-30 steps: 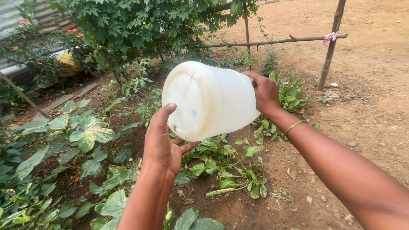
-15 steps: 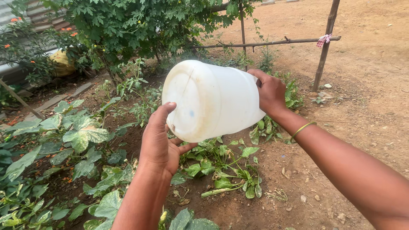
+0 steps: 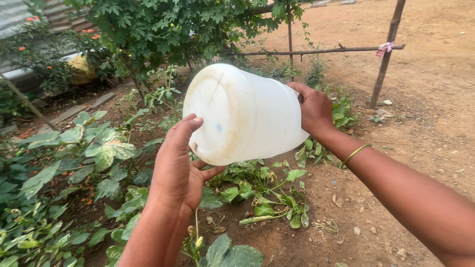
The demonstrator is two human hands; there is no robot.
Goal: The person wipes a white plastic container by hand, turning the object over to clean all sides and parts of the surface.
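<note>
At nine o'clock lies a bed of broad green leaves [image 3: 99, 148], soft and veined, some mottled pale, too many to count. Above them at eleven o'clock stands one dense bush [image 3: 163, 29] with small lobed leaves, a few orange flowers [image 3: 30, 20] at its left edge and one yellowish bundle [image 3: 81, 69] tucked beneath it.

My left hand [image 3: 175, 168] comes up from six o'clock, palm toward the bottom of the jug, fingers spread and curved loosely; thumb and fingertips press against the base rim, so it props rather than clasps. There is one white plastic jug [image 3: 247, 116], held in the air at the centre of the view, tipped on its side with its flat round base facing me. Its wall is smooth, translucent and a little stained, with a faint seam across the base. Its mouth points away and I cannot see it.

Below it, at five o'clock, a low cluster of leafy plants [image 3: 267, 193] grows from dry reddish-brown soil [image 3: 420, 123], crumbly and strewn with pebbles.

My right hand [image 3: 314, 111] grips the jug's far end at three o'clock, fingers wrapped round it; one thin yellow bangle [image 3: 357, 152] circles that wrist.

At one o'clock stand two upright wooden stakes [image 3: 388, 54], rough and thin, joined by one horizontal stick [image 3: 316, 50], with one scrap of checked cloth [image 3: 383, 47] tied at the right joint.
</note>
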